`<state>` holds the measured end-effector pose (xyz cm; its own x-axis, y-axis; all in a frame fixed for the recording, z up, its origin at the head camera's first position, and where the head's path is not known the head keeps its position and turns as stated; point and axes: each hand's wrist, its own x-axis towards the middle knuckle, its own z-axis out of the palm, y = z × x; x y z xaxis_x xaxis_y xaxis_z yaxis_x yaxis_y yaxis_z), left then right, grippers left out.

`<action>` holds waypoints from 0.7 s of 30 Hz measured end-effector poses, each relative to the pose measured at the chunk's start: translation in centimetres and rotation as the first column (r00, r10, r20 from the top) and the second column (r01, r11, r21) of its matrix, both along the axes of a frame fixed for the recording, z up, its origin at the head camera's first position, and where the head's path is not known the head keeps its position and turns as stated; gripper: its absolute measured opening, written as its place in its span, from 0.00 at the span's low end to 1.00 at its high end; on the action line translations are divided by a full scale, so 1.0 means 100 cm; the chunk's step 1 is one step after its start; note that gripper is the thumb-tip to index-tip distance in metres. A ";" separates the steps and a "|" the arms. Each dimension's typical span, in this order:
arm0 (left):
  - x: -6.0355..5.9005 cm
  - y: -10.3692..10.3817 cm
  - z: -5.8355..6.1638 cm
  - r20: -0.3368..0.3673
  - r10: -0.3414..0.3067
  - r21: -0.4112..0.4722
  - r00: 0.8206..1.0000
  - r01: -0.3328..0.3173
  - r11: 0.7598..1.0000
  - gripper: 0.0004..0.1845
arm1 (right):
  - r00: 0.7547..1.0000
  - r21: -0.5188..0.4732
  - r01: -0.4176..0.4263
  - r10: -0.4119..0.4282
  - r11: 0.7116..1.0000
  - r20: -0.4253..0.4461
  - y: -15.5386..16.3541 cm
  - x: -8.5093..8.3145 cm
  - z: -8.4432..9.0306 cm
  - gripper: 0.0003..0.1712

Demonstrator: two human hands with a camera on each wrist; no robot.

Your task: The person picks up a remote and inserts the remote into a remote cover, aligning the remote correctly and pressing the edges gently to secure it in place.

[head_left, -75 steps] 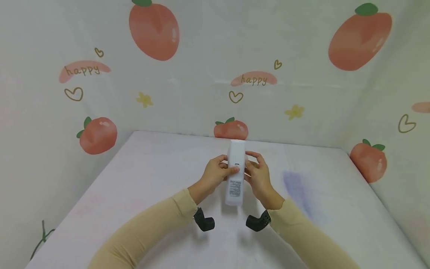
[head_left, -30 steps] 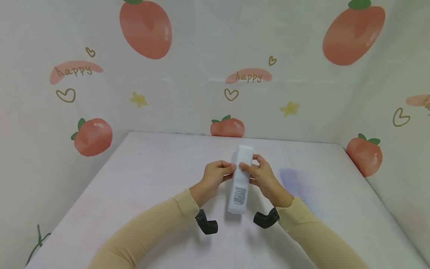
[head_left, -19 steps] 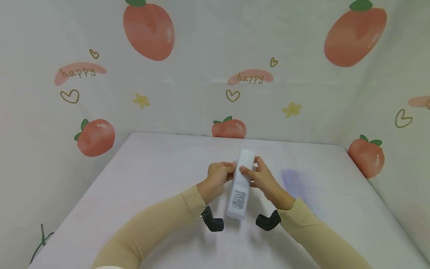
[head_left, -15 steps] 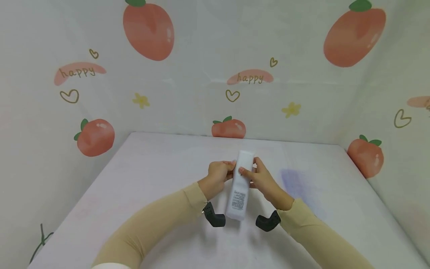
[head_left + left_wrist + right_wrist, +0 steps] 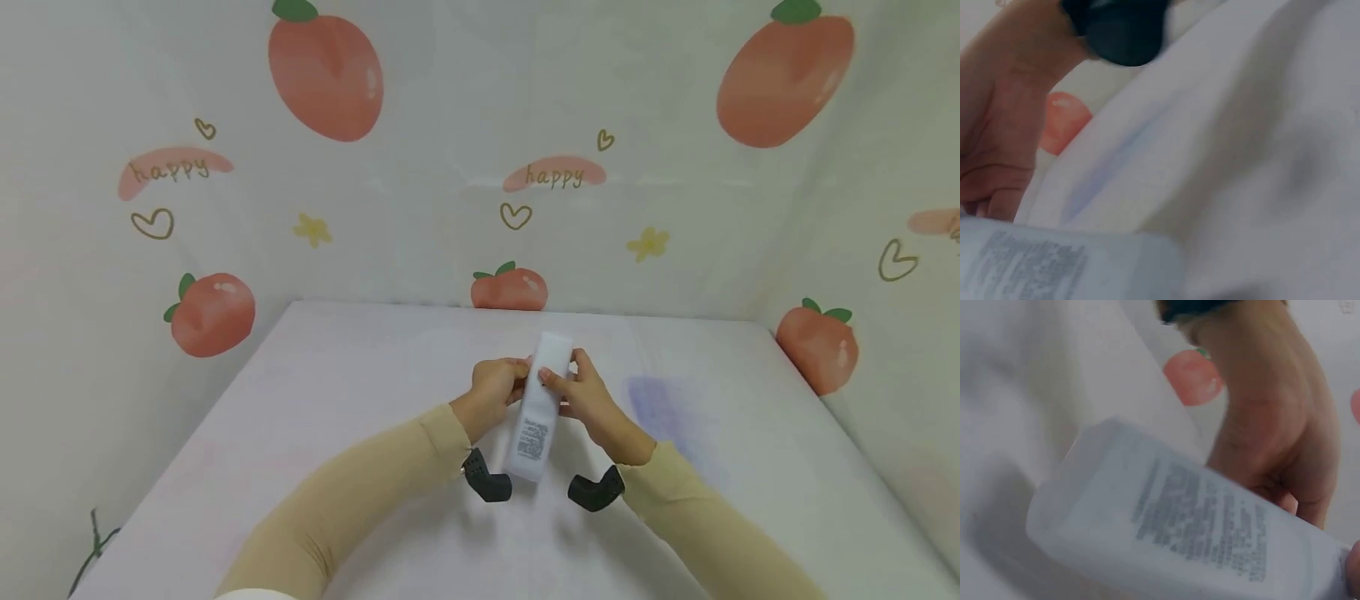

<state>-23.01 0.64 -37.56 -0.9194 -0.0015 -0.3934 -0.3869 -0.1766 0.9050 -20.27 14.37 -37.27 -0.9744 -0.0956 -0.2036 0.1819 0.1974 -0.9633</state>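
A long white device (image 5: 542, 408) with rounded lower corners and a block of grey printed text is held up over the table, its top leaning right. My right hand (image 5: 596, 408) grips its right side, thumb across the face and fingers at the edge. At the upper left edge, my left hand (image 5: 495, 390) pinches with curled fingers; its fingertips are partly hidden behind the device. The right wrist view shows the printed face of the device (image 5: 1191, 519) with my left hand (image 5: 1272, 434) behind it. In the left wrist view, my right hand (image 5: 1004, 144) is beyond the device's lower end.
A white-covered table (image 5: 360, 367) lies under both hands, with a purple patch (image 5: 660, 408) to the right. Behind stands a white curtain (image 5: 442, 125) printed with peaches. Black wrist cameras, left camera (image 5: 489, 479) and right camera (image 5: 596, 489), hang close to the device's lower end.
The device has shifted right and tilted its top rightward. The left thumb has left its face for the left edge; the right thumb now lies on the face. The left wrist has moved rightward.
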 end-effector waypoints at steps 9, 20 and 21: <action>0.016 -0.006 -0.010 -0.198 -0.272 -0.205 0.942 0.231 0.951 0.24 | 1.000 -0.108 0.009 -0.006 0.994 0.025 0.006 -0.004 0.007 0.32; 0.010 -0.028 -0.003 -0.218 -0.162 -0.089 0.962 0.146 0.985 0.22 | 0.998 -0.348 0.034 -0.048 0.937 -0.034 0.003 -0.006 0.008 0.29; 0.010 -0.029 -0.002 -0.220 -0.161 -0.082 0.962 0.146 0.986 0.21 | 0.999 -0.334 0.024 -0.034 0.942 -0.025 0.002 -0.006 0.006 0.27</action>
